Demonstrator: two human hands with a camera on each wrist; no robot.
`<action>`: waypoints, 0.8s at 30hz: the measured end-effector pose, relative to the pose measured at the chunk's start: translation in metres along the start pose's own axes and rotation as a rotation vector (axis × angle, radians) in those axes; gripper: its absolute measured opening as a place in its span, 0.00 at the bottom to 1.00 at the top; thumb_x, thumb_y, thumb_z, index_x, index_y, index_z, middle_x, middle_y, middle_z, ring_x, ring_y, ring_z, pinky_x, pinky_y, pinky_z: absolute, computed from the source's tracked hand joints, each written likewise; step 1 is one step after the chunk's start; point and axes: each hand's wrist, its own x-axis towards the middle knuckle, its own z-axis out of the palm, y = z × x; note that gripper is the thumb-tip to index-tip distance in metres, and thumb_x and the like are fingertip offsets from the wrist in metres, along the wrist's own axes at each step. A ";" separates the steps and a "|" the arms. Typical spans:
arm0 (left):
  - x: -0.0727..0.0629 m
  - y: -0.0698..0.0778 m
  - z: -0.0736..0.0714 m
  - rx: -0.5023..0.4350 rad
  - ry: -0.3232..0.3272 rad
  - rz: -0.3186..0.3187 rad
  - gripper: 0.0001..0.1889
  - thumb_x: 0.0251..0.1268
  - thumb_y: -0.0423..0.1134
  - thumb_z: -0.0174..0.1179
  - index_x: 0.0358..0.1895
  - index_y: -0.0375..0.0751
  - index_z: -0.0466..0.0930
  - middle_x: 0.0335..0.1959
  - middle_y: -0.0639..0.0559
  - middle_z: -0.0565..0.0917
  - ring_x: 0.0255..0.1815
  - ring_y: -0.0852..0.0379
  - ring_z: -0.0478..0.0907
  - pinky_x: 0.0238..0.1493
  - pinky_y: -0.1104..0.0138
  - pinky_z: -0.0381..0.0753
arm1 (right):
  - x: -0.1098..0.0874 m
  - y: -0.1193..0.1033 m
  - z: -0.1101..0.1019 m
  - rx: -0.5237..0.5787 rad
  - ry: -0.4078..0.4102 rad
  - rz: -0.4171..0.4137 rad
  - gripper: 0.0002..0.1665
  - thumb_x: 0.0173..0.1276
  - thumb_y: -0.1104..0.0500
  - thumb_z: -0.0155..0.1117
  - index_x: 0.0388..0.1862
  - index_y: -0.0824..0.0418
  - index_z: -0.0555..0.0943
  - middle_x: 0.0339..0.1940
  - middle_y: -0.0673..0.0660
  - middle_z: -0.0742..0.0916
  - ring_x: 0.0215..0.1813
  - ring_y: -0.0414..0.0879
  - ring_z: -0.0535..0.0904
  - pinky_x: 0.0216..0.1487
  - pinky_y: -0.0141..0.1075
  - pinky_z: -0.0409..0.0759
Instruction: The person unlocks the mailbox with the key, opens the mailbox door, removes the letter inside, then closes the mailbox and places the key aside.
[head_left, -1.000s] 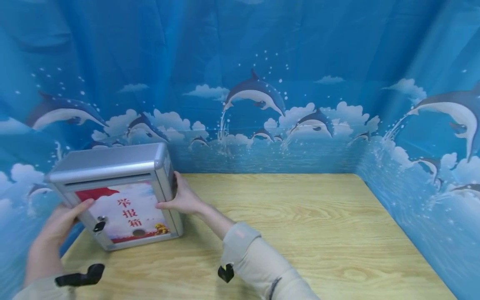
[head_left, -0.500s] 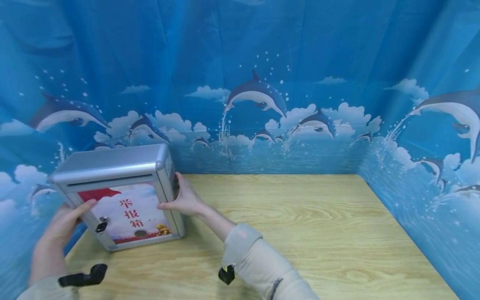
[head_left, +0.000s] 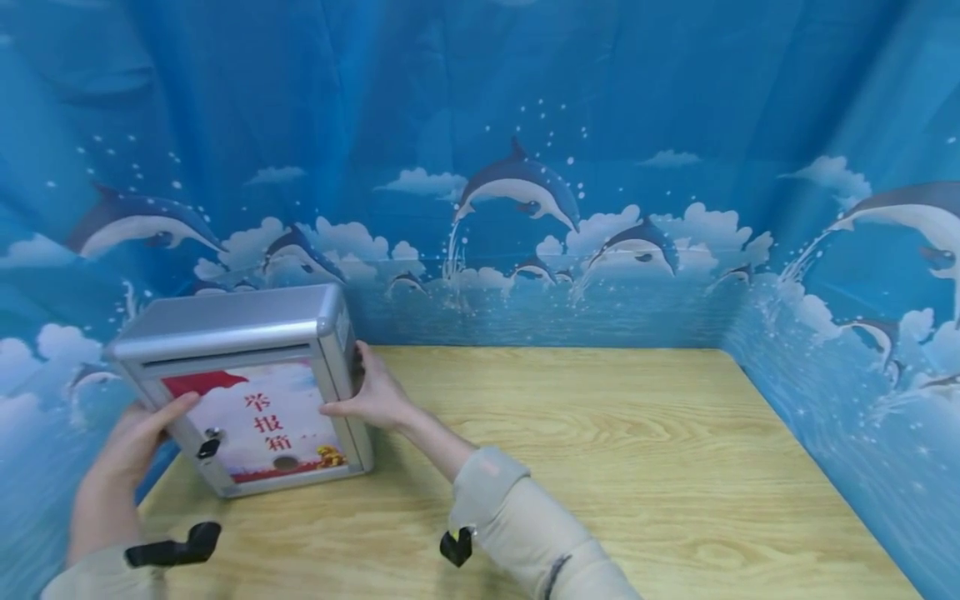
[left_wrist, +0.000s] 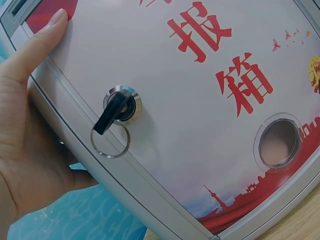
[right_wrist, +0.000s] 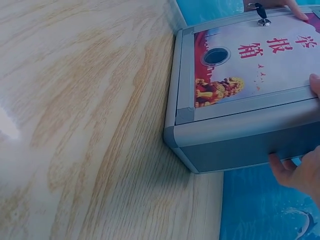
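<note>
A silver metal report box [head_left: 232, 312] with a top slot and red Chinese characters stands at the table's left, its front toward me. My left hand [head_left: 135, 437] grips its left side, thumb lying on the front panel. On the opposite side, my right hand [head_left: 375, 398] holds the box, thumb at the front edge and fingers reaching toward the back. In the left wrist view, a black-headed key [left_wrist: 111, 112] with a metal ring [left_wrist: 128, 145] sits in the front lock. A round window [left_wrist: 279, 142] shows near the lower edge. Whether the whole bottom rests on the table, I cannot tell.
The light wood-grain table [head_left: 600, 450] extends to the right of the box. A blue curtain [head_left: 480, 100] printed with dolphins and clouds encloses the back and both sides. Black camera mounts [head_left: 176, 546] stick out near both wrists.
The whole head view has shifted slightly, so box, hands and curtain all appear a little farther right. Both hands keep the same hold on the box.
</note>
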 end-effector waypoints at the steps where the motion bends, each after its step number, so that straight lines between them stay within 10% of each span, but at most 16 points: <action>1: -0.007 0.012 0.003 0.002 -0.012 0.009 0.36 0.67 0.51 0.51 0.73 0.61 0.42 0.60 0.61 0.64 0.51 0.66 0.62 0.60 0.43 0.56 | 0.000 0.000 0.000 0.002 0.001 0.004 0.58 0.47 0.49 0.76 0.72 0.53 0.52 0.67 0.52 0.67 0.64 0.45 0.65 0.60 0.41 0.67; 5: -0.025 0.040 0.011 0.015 -0.017 0.026 0.36 0.68 0.50 0.49 0.74 0.58 0.40 0.58 0.62 0.63 0.51 0.65 0.61 0.61 0.40 0.51 | 0.001 -0.002 0.000 0.004 0.009 0.011 0.58 0.46 0.49 0.77 0.72 0.53 0.53 0.67 0.53 0.67 0.64 0.45 0.65 0.60 0.42 0.67; 24: -0.030 0.071 0.011 0.013 -0.029 0.185 0.32 0.69 0.45 0.49 0.72 0.66 0.45 0.59 0.65 0.63 0.51 0.68 0.61 0.58 0.47 0.55 | 0.001 -0.021 -0.024 0.005 0.013 -0.063 0.58 0.47 0.52 0.77 0.72 0.56 0.53 0.66 0.55 0.67 0.64 0.47 0.66 0.59 0.41 0.68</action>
